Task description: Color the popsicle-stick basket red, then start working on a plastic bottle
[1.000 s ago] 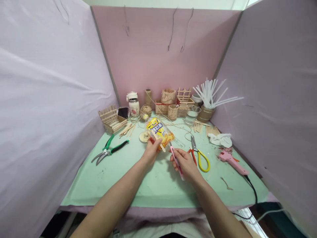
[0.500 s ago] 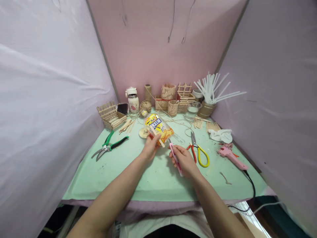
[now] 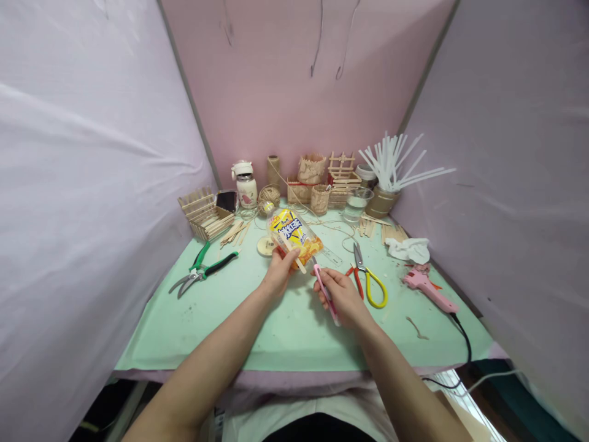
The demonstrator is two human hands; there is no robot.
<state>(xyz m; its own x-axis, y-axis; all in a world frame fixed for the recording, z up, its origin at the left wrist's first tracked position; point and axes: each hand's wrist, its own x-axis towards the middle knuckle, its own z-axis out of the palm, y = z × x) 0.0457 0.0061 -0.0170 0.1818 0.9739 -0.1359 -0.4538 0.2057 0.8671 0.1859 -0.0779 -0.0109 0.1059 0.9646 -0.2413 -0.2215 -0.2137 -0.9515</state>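
My left hand [image 3: 278, 268] is closed around a clear plastic drink bottle [image 3: 293, 230] with a yellow label, lying tilted with its neck pointing away to the left. Pressed along the bottle's near side is a wooden craft stick [image 3: 300, 265], under my left thumb. A pink utility knife [image 3: 327, 296] is gripped in my right hand [image 3: 338, 293], its blade end pointing up toward the bottle's base. Whether the blade touches the bottle I cannot tell. Behind the bottle, a pale round disc [image 3: 265, 247] is partly covered by it.
Scissors [image 3: 376, 287] with yellow and red handles lie right of my right hand, a pink glue gun [image 3: 430, 290] farther right. Green-handled pruning shears [image 3: 199, 270] lie left. At the back stand stick baskets [image 3: 207, 215], a twine ball [image 3: 269, 195], a water bowl [image 3: 356, 202] and glue sticks [image 3: 391, 162].
The view has shifted very slightly. Both hands keep nearly the same pose, with the bottle, craft stick and knife held as before.
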